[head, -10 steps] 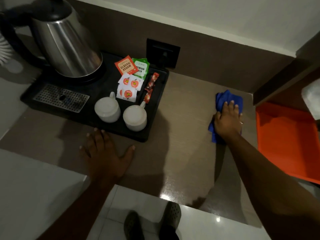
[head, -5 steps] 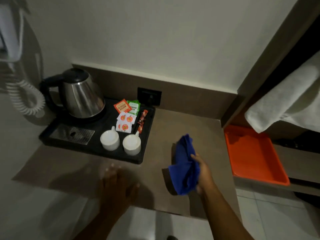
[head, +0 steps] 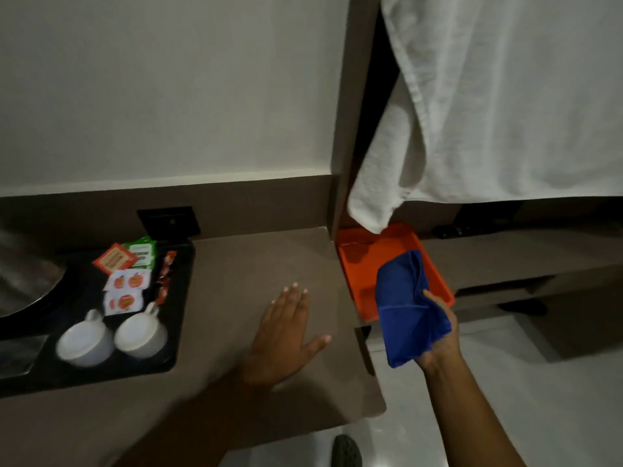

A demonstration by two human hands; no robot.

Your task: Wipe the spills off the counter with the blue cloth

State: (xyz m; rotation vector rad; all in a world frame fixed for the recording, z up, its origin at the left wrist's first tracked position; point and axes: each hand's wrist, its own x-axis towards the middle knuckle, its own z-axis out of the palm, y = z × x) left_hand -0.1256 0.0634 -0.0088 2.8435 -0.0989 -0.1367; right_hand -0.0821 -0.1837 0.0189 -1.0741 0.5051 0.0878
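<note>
The counter [head: 256, 264] shows no spill in this dim view, so a patch could be missed. The tray [head: 435, 264] sits low beside it. The cloth [head: 404, 308], bunched in the right hand [head: 438, 335] above the tray, may drop there. The left hand [head: 286, 335] lies flat, fingers spread; sliding it could smear wet spots.

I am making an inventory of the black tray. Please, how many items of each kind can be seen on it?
White cups: 2
Orange tea packet: 1
Green tea packet: 1
White sachets: 2
Red stick sachets: cannot tell, blurred
Kettle: 1, partly cut off
Total: 7, besides the red sticks
</note>
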